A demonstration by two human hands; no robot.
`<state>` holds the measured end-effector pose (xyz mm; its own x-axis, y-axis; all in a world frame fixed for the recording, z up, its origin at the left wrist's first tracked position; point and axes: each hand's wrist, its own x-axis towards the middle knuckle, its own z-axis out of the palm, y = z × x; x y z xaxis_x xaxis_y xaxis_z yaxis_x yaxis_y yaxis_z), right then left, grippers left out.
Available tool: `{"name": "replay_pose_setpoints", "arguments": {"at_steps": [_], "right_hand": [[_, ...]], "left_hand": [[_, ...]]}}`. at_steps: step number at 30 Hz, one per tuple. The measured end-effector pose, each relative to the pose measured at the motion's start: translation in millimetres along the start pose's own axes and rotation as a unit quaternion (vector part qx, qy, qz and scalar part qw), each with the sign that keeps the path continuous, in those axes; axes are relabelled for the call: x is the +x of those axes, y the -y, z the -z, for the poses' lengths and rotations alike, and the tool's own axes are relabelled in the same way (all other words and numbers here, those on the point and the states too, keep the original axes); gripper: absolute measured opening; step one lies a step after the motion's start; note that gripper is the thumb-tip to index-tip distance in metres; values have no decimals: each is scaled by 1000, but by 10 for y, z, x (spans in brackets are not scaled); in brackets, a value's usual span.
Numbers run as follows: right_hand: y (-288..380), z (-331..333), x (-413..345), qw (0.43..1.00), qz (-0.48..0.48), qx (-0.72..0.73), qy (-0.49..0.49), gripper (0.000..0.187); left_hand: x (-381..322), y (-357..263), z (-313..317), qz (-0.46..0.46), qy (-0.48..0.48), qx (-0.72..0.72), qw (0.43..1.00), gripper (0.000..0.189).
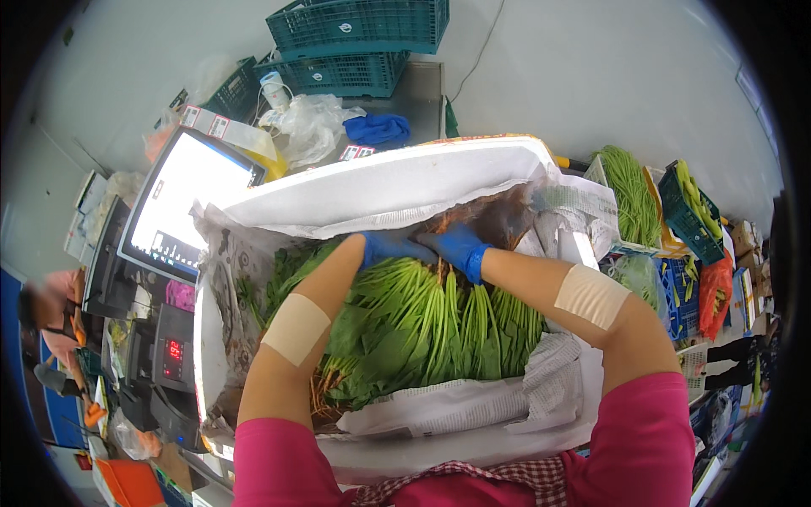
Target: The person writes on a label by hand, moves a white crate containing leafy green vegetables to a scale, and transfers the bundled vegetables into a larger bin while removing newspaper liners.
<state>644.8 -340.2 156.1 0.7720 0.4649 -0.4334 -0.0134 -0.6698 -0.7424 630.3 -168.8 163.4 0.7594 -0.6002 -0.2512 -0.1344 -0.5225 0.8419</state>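
A white foam box (393, 190) lined with newspaper (443, 409) stands before me. Leafy greens resembling spinach (405, 329) lie packed inside, with long green stems and reddish-brown roots. My left hand (396, 247), in a blue glove, reaches in at the root ends along the far wall. Close beside it, fingertips nearly meeting, my right hand (457, 247) in a matching glove rests over the roots. Both sets of fingers are partly hidden among roots and stems, so their grip is unclear. More roots (326, 386) show at the near left corner.
Left of the box are a lit monitor (190, 196) and a scale with a red display (172, 352). Green crates (355, 32), plastic bags (317, 127) and a blue cloth (378, 128) lie beyond. Crates of long beans (627, 196) stand right. A co-worker (60, 317) is far left.
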Motion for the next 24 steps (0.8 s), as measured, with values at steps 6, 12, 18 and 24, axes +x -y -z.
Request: {"name": "replay_pose_setpoints", "arguments": {"at_steps": [6,12,18,24], "right_hand": [[242,838,-347,953,-53,-246,168,70],[40,648,-701,864,-57,-491,97,64],[-267,431,-498,871,-192,-441,96,76],[-227,235,-618,924,-172,-335,71,76]], "left_hand": [[288,-85,-204,203,129,240,941,103],[162,188,-326,70,-55,410,908,103],[284,86,-381,62,-75,335,937,96],[287,142,-212,152,-23,219,963,93]]}}
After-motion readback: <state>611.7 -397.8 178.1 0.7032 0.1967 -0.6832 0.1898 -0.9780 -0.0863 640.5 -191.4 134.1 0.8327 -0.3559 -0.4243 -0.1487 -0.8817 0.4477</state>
